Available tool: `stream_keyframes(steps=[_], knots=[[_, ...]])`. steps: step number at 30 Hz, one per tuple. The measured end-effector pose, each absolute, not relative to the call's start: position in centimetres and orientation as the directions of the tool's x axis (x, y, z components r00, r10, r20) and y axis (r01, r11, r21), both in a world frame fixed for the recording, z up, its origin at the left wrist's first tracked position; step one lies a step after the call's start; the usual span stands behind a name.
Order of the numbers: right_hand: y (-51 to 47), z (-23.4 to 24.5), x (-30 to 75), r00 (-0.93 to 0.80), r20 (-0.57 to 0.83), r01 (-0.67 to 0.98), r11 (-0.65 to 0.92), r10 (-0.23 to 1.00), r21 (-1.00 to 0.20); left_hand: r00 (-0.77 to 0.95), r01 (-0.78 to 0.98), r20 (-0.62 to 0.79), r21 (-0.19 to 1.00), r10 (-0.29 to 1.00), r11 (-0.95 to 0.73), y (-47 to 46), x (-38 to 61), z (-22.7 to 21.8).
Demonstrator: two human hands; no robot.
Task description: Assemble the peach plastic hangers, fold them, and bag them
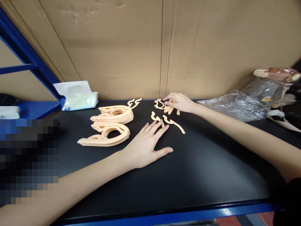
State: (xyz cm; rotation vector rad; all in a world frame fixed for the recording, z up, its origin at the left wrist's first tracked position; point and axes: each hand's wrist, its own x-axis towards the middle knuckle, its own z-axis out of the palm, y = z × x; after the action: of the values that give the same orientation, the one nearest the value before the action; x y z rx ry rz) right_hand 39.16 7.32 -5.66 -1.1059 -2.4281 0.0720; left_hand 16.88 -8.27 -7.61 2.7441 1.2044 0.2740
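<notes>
My left hand [145, 144] lies flat on the black table [199, 169], fingers spread, its fingertips touching a small peach plastic hook piece [156, 117]. Another curved hook piece [174, 123] lies just right of those fingertips. My right hand [180, 102] reaches to the back of the table, its fingers curled over a small heap of peach hook pieces [164, 106]. To the left stand two stacks of peach curved hanger parts [113, 124], and a single hook piece [134, 102] lies behind them.
A cardboard wall [150, 47] closes the back of the table. A white packet [78, 95] sits at the back left by a blue shelf frame [30, 59]. Crumpled clear plastic [237, 103] and a clear bottle [270, 84] lie at the right.
</notes>
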Motion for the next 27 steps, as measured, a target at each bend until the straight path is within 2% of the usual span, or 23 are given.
stream_keyframes(steps=[6, 10, 13, 16, 21, 27], knots=[[7.9, -5.9, 37.0, -0.586, 0.377, 0.718, 0.676, 0.717, -0.167, 0.655, 0.713, 0.144, 0.207, 0.742, -0.670, -8.3, 17.0, -7.4], [7.6, -5.9, 35.2, -0.596, 0.368, 0.726, 0.675, 0.714, -0.133, 0.710, 0.646, 0.210, 0.186, 0.672, -0.740, -8.4, 16.9, -7.3], [7.5, -6.0, 34.3, -0.541, 0.394, 0.761, 0.632, 0.743, -0.147, 0.761, 0.580, 0.234, 0.173, 0.605, -0.796, -8.4, 16.7, -7.2], [7.5, -5.5, 33.8, -0.476, 0.424, 0.776, 0.595, 0.771, -0.211, 0.779, 0.547, 0.257, 0.170, 0.573, -0.820, -8.4, 16.7, -7.1], [5.2, -4.1, 34.8, -0.459, 0.462, 0.731, 0.618, 0.759, -0.288, 0.731, 0.580, 0.317, 0.178, 0.604, -0.795, -8.5, 16.9, -7.2], [-0.6, -4.9, 37.7, -0.564, 0.516, 0.664, 0.725, 0.645, -0.181, 0.628, 0.670, 0.433, 0.122, 0.646, -0.732, -8.4, 17.2, -7.3]])
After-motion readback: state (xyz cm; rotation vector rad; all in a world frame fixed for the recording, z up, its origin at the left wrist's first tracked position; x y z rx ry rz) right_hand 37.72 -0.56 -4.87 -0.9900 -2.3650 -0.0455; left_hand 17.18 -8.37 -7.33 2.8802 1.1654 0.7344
